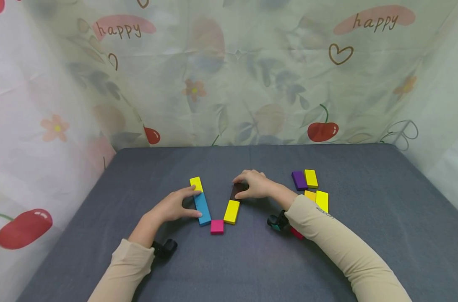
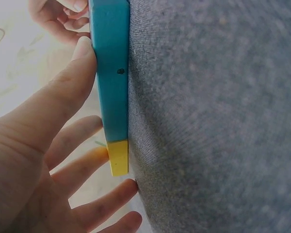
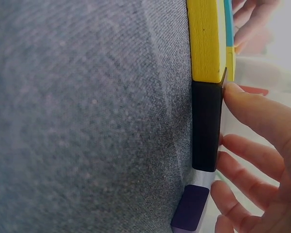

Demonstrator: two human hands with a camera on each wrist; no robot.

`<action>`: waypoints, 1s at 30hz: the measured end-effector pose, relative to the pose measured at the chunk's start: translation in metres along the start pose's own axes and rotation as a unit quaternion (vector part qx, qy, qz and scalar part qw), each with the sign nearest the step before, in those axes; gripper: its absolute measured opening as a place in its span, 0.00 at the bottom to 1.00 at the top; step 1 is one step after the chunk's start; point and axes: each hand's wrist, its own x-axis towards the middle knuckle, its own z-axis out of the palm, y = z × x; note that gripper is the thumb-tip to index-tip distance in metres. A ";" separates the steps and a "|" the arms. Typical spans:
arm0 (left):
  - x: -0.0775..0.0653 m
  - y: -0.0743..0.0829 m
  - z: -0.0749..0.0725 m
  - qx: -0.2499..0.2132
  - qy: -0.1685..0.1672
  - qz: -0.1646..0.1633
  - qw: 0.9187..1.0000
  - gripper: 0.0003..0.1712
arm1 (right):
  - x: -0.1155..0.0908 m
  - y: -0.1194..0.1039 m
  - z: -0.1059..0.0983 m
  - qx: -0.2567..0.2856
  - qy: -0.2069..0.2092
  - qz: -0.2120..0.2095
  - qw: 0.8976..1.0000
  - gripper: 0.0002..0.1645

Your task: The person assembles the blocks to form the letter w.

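Observation:
My left hand point(image 1: 172, 206) rests its thumb and fingertips along the top of a blue block point(image 1: 202, 207) and the yellow block point(image 1: 195, 183) beyond it, fingers loosely extended. With thumb and fingers spread, my right hand point(image 1: 257, 185) touches the top of a black block point(image 3: 206, 126), which is partly covered in the head view. The black block meets the end of another yellow block point(image 1: 232, 212). A pink block point(image 1: 217, 227) lies at the near end, between the blue and yellow blocks, so the pieces form a V shape on the table.
To the right lie a purple block point(image 1: 299, 180), a yellow block point(image 1: 310, 178), an orange one point(image 1: 310, 195) and another yellow one point(image 1: 322, 201). A red block point(image 1: 297, 233) is partly under the right sleeve point(image 1: 338, 239). A patterned curtain point(image 1: 236, 75) stands behind the grey tabletop point(image 1: 229, 268).

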 end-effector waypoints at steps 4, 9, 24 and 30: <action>0.001 -0.001 0.000 0.001 -0.001 0.001 1.000 0.42 | 0.000 0.000 0.000 -0.001 -0.002 0.000 1.000 0.28; 0.001 -0.001 0.000 0.001 -0.002 0.000 1.000 0.42 | -0.001 -0.002 -0.001 -0.002 -0.005 0.003 1.000 0.28; 0.000 0.000 0.000 -0.001 -0.001 0.000 1.000 0.42 | -0.007 0.003 -0.007 0.026 0.032 0.001 0.999 0.25; 0.000 -0.001 0.001 -0.003 0.001 -0.001 1.000 0.42 | -0.013 0.014 -0.017 0.044 0.054 0.009 0.998 0.25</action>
